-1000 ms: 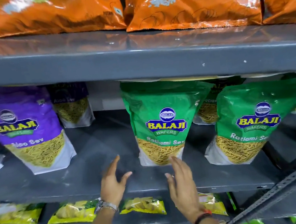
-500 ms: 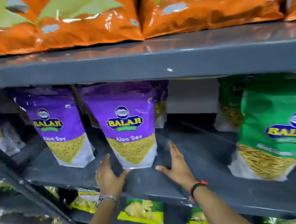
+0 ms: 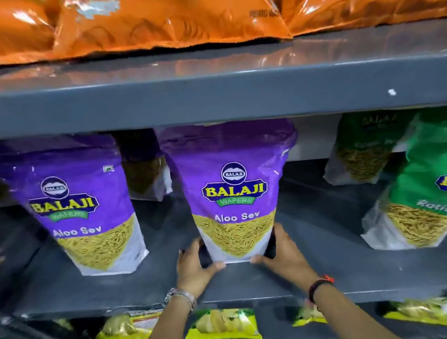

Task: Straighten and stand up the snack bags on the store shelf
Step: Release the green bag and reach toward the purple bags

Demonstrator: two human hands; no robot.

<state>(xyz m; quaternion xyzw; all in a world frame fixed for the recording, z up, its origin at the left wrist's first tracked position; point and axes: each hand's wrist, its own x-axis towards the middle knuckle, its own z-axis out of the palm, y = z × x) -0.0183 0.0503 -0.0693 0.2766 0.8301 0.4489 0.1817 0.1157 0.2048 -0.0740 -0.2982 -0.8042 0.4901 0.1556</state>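
A grey metal shelf (image 3: pixel 62 293) fills my view, with a row of orange bags (image 3: pixel 168 17) on the tier above. On my shelf, a green Ratlami Sev bag (image 3: pixel 429 187) leans at the right, and a purple Aloo Sev bag (image 3: pixel 82 207) stands at the left. Between them, upright near the front edge, stands the purple Aloo Sev bag I hold (image 3: pixel 233 185). My left hand (image 3: pixel 194 267) and right hand (image 3: pixel 283 252) clasp its bottom corners, one on each side, thumbs in front. Yellow packets (image 3: pixel 223 324) lie on the tier below my wrists.
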